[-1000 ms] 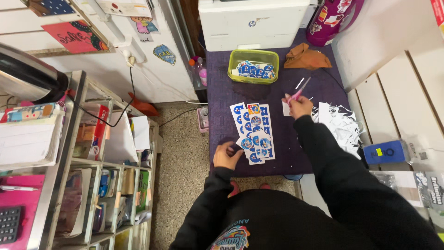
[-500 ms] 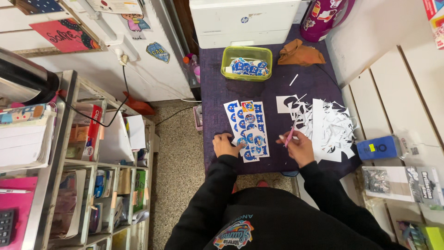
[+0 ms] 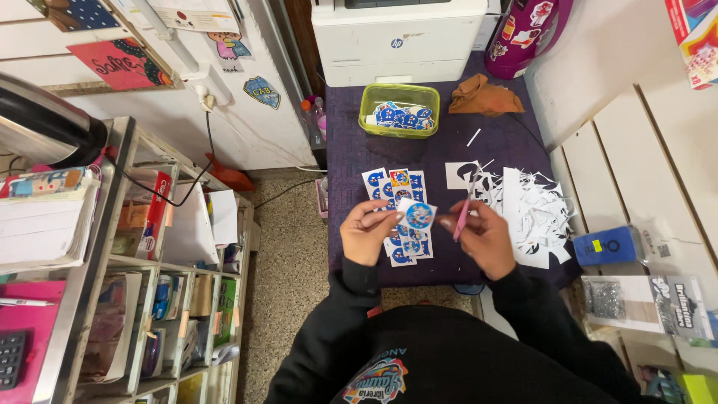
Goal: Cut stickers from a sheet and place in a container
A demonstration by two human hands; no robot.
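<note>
Left hand (image 3: 368,233) pinches a round sticker cutout (image 3: 417,215) raised off the desk (image 3: 351,153); right hand (image 3: 485,238) grips pink scissors (image 3: 463,213), cutting clearance.

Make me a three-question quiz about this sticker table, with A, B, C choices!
1. Where is the green tray?
A. in front of the white printer
B. on the floor
C. on the shelf

2. What colour is the table cloth?
A. yellow
B. purple
C. red

3. What is the left hand doing?
A. lying flat on the cloth
B. holding a round sticker piece
C. reaching into the tray

Answers: 1 A, the tray sits just below the printer. 2 B, the bare cloth is dark purple. 3 B, its fingers pinch the cut piece while the right hand holds pink scissors.
</note>
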